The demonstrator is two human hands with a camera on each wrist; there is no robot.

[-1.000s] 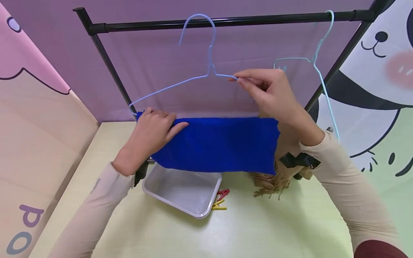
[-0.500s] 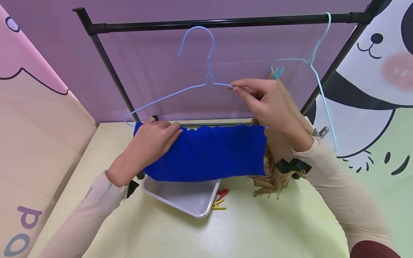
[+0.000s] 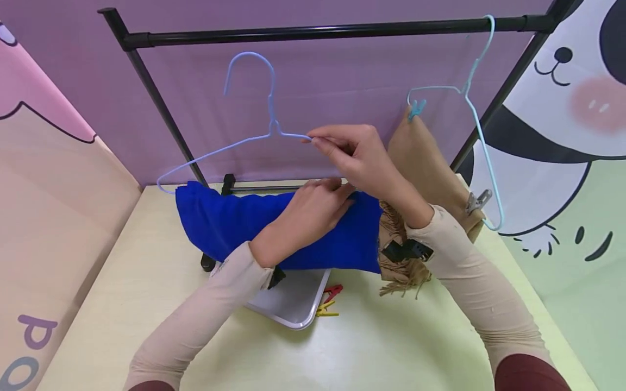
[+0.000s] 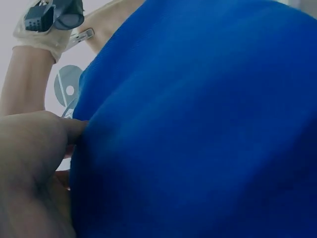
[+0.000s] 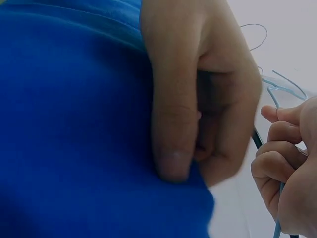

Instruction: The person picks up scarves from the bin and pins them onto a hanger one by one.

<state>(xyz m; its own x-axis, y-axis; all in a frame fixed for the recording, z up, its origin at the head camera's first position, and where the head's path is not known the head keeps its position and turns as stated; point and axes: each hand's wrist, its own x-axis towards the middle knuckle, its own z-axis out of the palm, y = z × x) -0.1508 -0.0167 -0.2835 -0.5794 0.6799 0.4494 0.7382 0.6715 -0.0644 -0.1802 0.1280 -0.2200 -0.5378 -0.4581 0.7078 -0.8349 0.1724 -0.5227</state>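
Note:
My right hand [image 3: 359, 157] pinches the right shoulder of a light purple-blue wire hanger [image 3: 239, 142], its hook below the black rail. A plain blue cloth [image 3: 235, 217] hangs folded over the hanger's lower part, whose left end pokes out past the fabric. With my left hand [image 3: 308, 220] I grip the cloth's top edge right of its middle, below the right hand. The right wrist view shows the left thumb [image 5: 173, 148] in front of the cloth [image 5: 74, 139] and the fingers behind. Cloth [image 4: 198, 129] fills most of the left wrist view.
A black rail [image 3: 318, 31] crosses the top. On its right hangs a pale turquoise hanger [image 3: 481, 130] with a tan fringed scarf [image 3: 415, 146], clipped by a turquoise clip [image 3: 417, 108] and a grey clip [image 3: 479, 201]. Below are a pale tub [image 3: 293, 304], a red peg [image 3: 333, 292] and yellow pegs [image 3: 326, 310].
My left hand has slid right along the cloth's top edge from its left end. The right hand, hanger and cloth have moved down and left, and the hook has dropped below the rail.

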